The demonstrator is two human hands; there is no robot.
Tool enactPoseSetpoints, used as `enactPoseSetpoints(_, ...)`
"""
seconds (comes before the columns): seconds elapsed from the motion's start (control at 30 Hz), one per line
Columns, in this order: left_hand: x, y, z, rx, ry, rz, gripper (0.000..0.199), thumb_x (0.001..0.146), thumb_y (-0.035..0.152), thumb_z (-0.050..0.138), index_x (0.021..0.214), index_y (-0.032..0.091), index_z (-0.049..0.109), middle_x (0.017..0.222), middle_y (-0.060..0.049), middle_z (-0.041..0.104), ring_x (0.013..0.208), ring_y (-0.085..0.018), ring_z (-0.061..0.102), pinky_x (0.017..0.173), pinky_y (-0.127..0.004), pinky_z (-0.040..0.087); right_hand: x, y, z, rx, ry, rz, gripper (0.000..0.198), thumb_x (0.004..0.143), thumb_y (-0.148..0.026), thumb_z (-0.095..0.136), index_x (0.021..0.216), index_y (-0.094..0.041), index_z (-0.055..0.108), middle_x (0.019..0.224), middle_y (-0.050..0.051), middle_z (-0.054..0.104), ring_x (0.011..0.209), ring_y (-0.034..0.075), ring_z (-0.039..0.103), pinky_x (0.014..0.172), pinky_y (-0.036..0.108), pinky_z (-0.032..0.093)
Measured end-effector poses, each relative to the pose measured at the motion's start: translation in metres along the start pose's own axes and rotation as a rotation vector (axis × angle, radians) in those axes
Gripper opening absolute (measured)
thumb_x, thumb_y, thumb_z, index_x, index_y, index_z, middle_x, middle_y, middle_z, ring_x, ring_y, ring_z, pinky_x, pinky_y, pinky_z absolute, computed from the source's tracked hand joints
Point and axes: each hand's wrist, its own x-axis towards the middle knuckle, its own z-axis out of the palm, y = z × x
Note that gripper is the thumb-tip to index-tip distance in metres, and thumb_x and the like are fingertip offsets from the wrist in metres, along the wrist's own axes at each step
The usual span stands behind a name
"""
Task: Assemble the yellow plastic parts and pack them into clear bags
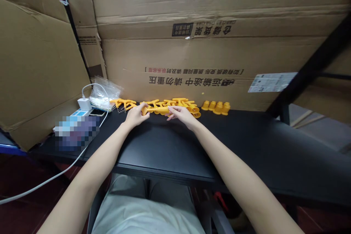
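A slim yellow plastic part [160,110] spans the space between my two hands, roughly level above the table. Its left end is pinched by the fingers of my left hand [135,115]. My right hand [182,114] closes its fingertips on the other end. Behind my hands lies a row of yellow branched plastic pieces [179,100], partly hidden by my fingers. Yellow round-mouthed pieces [196,112] lie just beyond my right hand. To the left, more branched pieces [123,103] sit beside a dark bead chain [119,110].
Several yellow cups [218,107] stand at the right of the row. A clear plastic bag [105,91], a phone [98,112], a white charger [84,104] and its cable [77,160] lie left. Cardboard [175,55] walls the black table's [167,146] back.
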Motion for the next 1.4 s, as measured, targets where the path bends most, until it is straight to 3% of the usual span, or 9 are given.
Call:
enactPoseSetpoints(0.23, -0.0009, 0.0027, -0.0028, -0.001, 0.007, -0.003, 0.028, 0.075, 0.037, 0.059, 0.099, 0.023, 0.057, 0.068, 0.002, 0.062, 0.06, -0.015, 0.057, 0.057, -0.023, 0.037, -0.0068, -0.0077, -0.0046, 0.015, -0.042, -0.033, 0.05, 0.081, -0.034, 0.066, 0.127, -0.018, 0.056, 0.087, 0.008, 0.072, 0.068, 0.016, 0.069, 0.078, 0.034, 0.055)
enactPoseSetpoints(0.87, -0.002, 0.0016, -0.0007, 0.005, 0.02, -0.005, 0.028, 0.082, 0.044, 0.05, 0.098, 0.022, 0.059, 0.065, 0.002, 0.061, 0.059, -0.015, 0.057, 0.057, -0.023, 0.036, -0.005, -0.0053, -0.0011, 0.021, -0.02, 0.015, 0.037, 0.084, -0.034, 0.063, 0.115, -0.015, 0.06, 0.085, 0.009, 0.072, 0.064, 0.015, 0.068, 0.072, 0.032, 0.056)
enactPoseSetpoints(1.2, -0.0026, 0.0035, -0.0018, -0.001, 0.027, 0.014, 0.03, 0.076, 0.045, 0.058, 0.096, 0.023, 0.058, 0.069, 0.002, 0.062, 0.061, -0.015, 0.058, 0.059, -0.023, 0.039, -0.0022, 0.0, 0.0011, 0.063, -0.034, 0.004, 0.04, 0.079, -0.052, 0.063, 0.091, -0.013, 0.062, 0.069, 0.005, 0.07, 0.058, 0.013, 0.066, 0.061, 0.026, 0.053)
enactPoseSetpoints(1.4, -0.0024, 0.0045, -0.0029, 0.022, 0.031, 0.03, 0.031, 0.074, 0.045, 0.062, 0.096, 0.023, 0.058, 0.068, 0.002, 0.062, 0.061, -0.015, 0.058, 0.06, -0.023, 0.039, -0.003, -0.0004, 0.0036, 0.084, -0.015, -0.005, 0.041, 0.076, -0.053, 0.065, 0.086, -0.013, 0.062, 0.064, 0.005, 0.068, 0.055, 0.014, 0.065, 0.061, 0.027, 0.053)
